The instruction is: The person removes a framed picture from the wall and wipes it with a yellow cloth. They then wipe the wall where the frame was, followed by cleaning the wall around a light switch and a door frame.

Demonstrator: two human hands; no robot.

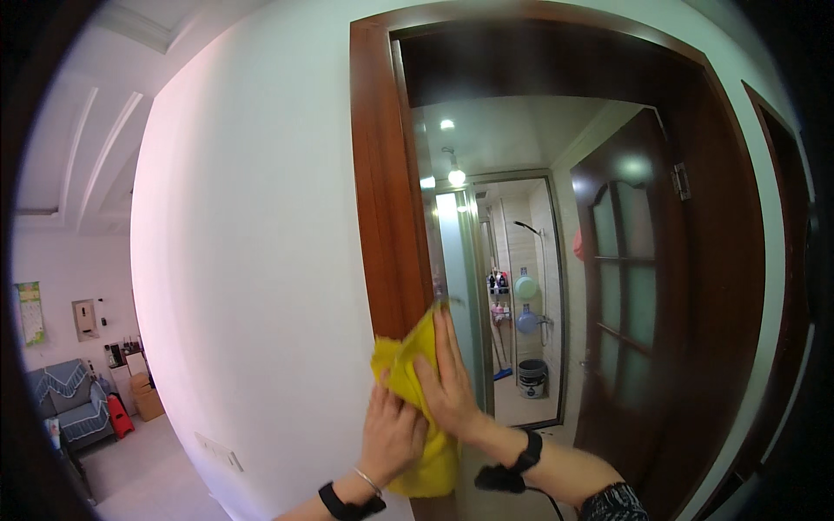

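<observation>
A yellow cloth (430, 462) lies against the left jamb of a reddish-brown wooden door frame (391, 228). My right hand (449, 391) presses the upper part of the cloth onto the jamb's inner edge, its fingers pointing up. Lower and to the left, my left hand (394, 423) grips the cloth near the frame's outer edge. The cloth hangs down below both hands and hides that stretch of the jamb. Each wrist wears a black strap, and a thin bangle is on the left one.
The brown door with frosted panes (625, 260) stands open inward at the right. Beyond the doorway are a shower area with a bucket (532, 379) and a basin (526, 287). White wall with a switch plate (219, 450) is at left; farther off stand a sofa (75, 404) and cardboard boxes (147, 398).
</observation>
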